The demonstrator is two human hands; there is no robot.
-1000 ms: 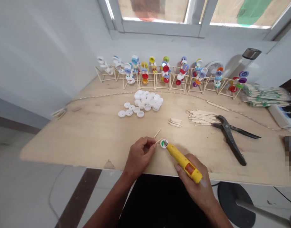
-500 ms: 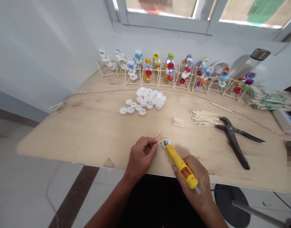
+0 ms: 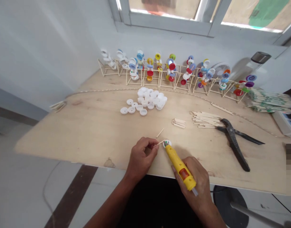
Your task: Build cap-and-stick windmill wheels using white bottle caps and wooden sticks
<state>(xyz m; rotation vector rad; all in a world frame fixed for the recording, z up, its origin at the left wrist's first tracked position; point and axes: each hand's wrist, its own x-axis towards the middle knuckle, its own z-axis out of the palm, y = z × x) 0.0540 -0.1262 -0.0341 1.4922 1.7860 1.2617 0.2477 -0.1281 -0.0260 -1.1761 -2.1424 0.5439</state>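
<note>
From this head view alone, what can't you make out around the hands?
Head view:
- Held end of the small wooden stick: hidden by the left hand.
- Part of the white bottle cap: hidden by the yellow glue gun.
- Pixelated patch: blurred, cut off by the right edge.

The hot glue gun [image 3: 180, 167] has a glossy yellow plastic body. The bottle caps [image 3: 150, 103] are smooth white plastic; the craft sticks [image 3: 204, 119] are bare pale wood. The desk [image 3: 88, 142] is matt plywood. The pliers [image 3: 234, 144] are dark matt metal.
</note>
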